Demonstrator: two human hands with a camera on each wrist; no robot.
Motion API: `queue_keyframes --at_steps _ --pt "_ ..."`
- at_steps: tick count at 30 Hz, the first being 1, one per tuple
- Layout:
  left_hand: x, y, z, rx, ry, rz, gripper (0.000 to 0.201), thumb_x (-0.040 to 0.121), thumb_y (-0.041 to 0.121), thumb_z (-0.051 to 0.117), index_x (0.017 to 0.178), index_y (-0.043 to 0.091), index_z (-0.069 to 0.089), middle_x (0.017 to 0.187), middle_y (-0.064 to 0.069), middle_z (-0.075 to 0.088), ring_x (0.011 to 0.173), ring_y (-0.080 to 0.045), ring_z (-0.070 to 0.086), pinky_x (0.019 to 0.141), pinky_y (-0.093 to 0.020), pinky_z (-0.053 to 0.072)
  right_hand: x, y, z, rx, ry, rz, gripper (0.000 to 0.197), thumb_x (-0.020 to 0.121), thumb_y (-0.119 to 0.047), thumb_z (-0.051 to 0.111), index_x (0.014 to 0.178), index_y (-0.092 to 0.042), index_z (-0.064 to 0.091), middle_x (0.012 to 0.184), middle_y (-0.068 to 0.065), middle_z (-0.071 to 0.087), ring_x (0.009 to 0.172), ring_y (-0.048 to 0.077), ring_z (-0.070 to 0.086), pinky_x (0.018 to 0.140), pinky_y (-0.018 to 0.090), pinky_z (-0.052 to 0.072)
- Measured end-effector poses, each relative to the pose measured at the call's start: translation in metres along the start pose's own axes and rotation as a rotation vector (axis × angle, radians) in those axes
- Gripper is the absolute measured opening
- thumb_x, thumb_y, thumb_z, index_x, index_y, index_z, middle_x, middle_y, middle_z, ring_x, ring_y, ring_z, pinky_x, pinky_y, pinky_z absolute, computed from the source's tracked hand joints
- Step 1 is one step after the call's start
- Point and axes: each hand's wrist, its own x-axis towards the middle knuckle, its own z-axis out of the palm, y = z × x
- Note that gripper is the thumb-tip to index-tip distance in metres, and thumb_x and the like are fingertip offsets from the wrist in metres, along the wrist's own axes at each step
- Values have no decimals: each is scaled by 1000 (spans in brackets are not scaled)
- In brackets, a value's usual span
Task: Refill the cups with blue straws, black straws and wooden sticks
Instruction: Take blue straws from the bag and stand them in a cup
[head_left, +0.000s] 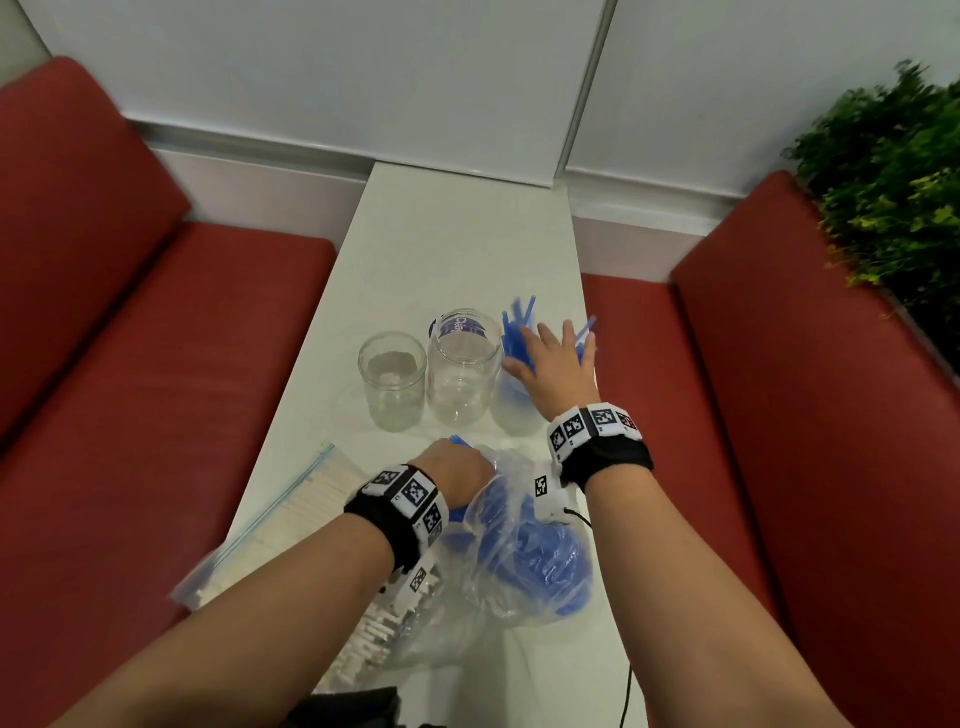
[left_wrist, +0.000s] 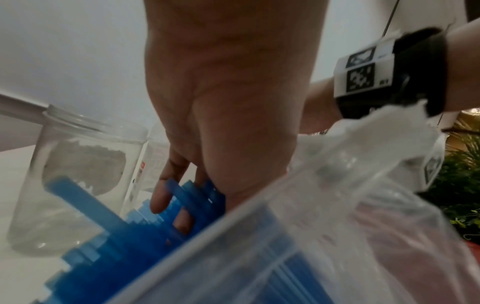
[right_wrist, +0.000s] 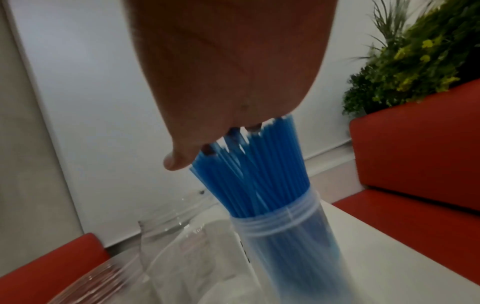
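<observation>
A: Beside the middle jar (head_left: 461, 364), on its right, the straw cup (right_wrist: 285, 236) stands on the bench (head_left: 457, 244); the right hand (head_left: 558, 364) lies spread flat on the blue straws (right_wrist: 249, 174). Risk?

B: Uneven pressing may tip the cup against that jar.

A: And nearer than the jar?

B: The left hand (left_wrist: 221, 123) pinches more straws at the bag (head_left: 519, 545) mouth; a loose grip would scatter them.

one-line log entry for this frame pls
left hand: gripping blue straws in bag | right hand: flat on straws in right cup | other two cups: no straws
</observation>
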Motion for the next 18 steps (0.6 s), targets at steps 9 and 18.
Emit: queue_keyframes --at_steps 9,18 --pt "-16 -2 -14 51 43 -75 20 93 16 51 103 12 68 107 -8 68 94 -29 66 68 -32 45 -36 -12 -21 751 558 -99 28 99 -8 50 119 -15 69 116 3 72 113 15 64 106 39 47" --pt "-60 1 -53 -6 5 -183 26 94 19 58 116 7 63 114 -9 67 104 -28 64 83 -36 49 -84 -27 14 748 -621 -144 48 86 7 61 130 -13 55 114 4 68 96 8 63 81 17 48"
